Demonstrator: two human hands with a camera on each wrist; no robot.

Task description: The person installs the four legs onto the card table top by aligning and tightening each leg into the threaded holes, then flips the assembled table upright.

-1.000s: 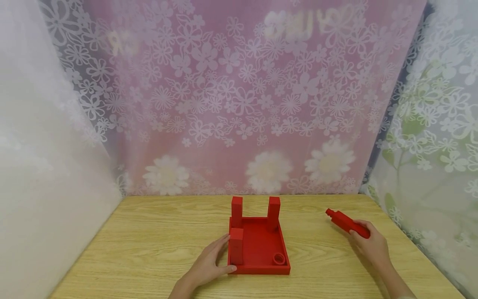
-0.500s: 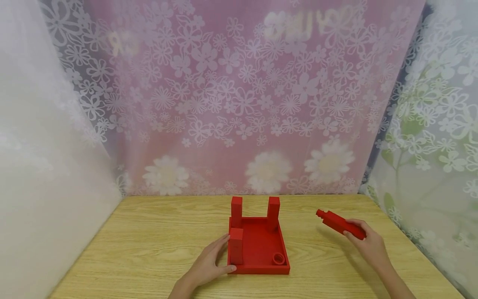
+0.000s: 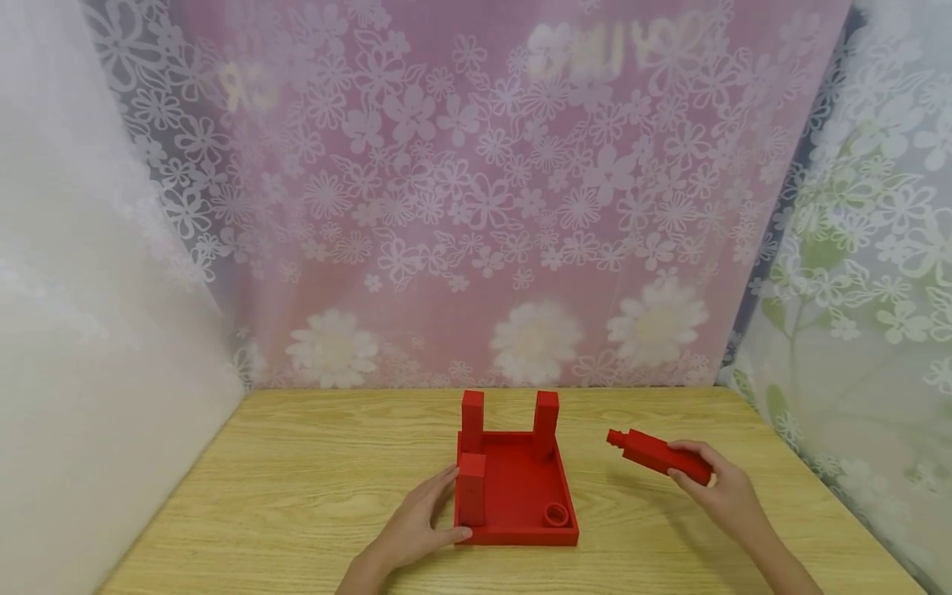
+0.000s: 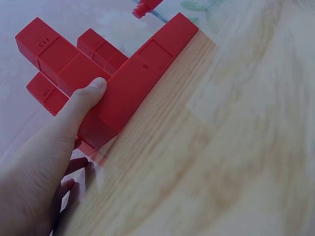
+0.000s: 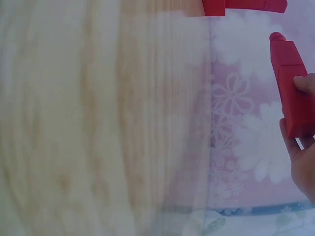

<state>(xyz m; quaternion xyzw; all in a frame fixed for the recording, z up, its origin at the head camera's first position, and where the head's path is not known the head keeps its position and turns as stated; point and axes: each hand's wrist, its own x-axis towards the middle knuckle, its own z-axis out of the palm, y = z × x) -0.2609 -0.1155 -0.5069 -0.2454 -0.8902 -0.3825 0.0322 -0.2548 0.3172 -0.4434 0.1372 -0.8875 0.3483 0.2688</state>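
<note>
A shallow red tray-like base (image 3: 521,537) lies on the table, with three square red legs upright at its corners: back left (image 3: 472,420), back right (image 3: 546,421) and front left (image 3: 472,492). In its front right corner is a round threaded socket (image 3: 555,515). My left hand (image 3: 409,525) holds the front left corner, thumb (image 4: 97,84) on the front wall and fingers along the left side. Off to the right, above the table, my right hand (image 3: 717,483) grips a loose red leg (image 3: 658,454) by its plain end. Its threaded end points left toward the base.
The wood-grain table (image 3: 312,446) stretches around the base. A pink flowered curtain (image 3: 483,207) hangs behind the table's back edge, a white sheet (image 3: 97,330) on the left and a pale flowered one (image 3: 870,289) on the right.
My right hand has carried the loose leg leftward toward the base, and the leg now lies nearer to level. My left hand and the base have stayed in place.
</note>
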